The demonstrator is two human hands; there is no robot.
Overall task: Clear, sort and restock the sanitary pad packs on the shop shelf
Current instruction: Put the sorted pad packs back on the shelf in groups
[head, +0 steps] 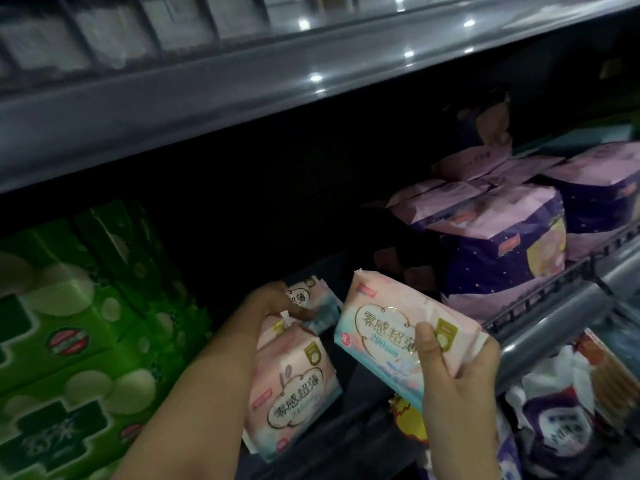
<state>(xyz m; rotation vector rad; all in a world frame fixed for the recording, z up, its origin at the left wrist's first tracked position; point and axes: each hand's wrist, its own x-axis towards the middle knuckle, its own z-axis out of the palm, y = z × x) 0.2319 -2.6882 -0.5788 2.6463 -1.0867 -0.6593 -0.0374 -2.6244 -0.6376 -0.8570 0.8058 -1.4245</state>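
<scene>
My right hand (460, 386) grips a pale pink pad pack (388, 327) by its lower right end, held tilted in front of the shelf. My left hand (277, 303) reaches into the shelf and holds the top of a row of matching pink packs; the front pack (294, 393) stands upright near the shelf edge, and another pack (311, 292) shows behind my fingers. Purple and pink packs (498, 244) are piled to the right on the same shelf.
Green packs (76, 327) fill the shelf's left side. A dark gap lies behind the pink row. A grey shelf board (242, 98) hangs overhead. A grey rail (554, 306) fronts the shelf at right, with mixed packs (561, 420) on the level below.
</scene>
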